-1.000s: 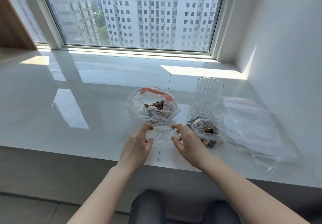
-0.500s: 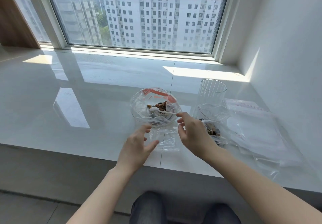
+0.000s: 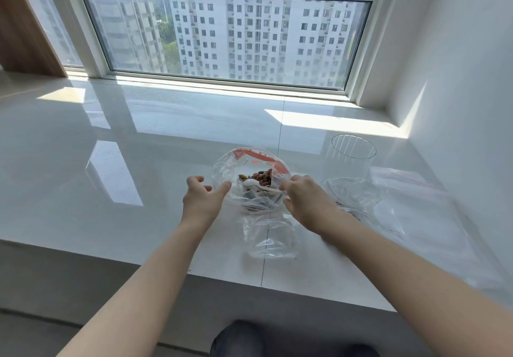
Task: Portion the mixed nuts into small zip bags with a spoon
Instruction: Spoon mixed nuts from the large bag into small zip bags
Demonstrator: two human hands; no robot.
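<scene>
A large clear zip bag (image 3: 224, 168) with a red seal strip stands open on the white sill, holding mixed nuts (image 3: 262, 177) and a white spoon (image 3: 249, 182). My left hand (image 3: 201, 200) is spread beside the bag's left wall, its forefinger touching the plastic. My right hand (image 3: 304, 200) is at the bag's right rim, its fingertips pinching the end of the spoon's handle. A small empty zip bag (image 3: 270, 236) lies flat just in front of the large bag, between my wrists.
A clear ribbed cup (image 3: 352, 152) stands at the right. Before it sits another clear bag (image 3: 358, 195), its contents mostly hidden by my right arm. Flat zip bags (image 3: 422, 207) lie along the right wall. The sill's front edge (image 3: 166, 263) runs below my forearms.
Both hands left the small bag and moved forward to the large bag. My right hand reached the spoon's handle and pinched it; my left hand came to the bag's left side.
</scene>
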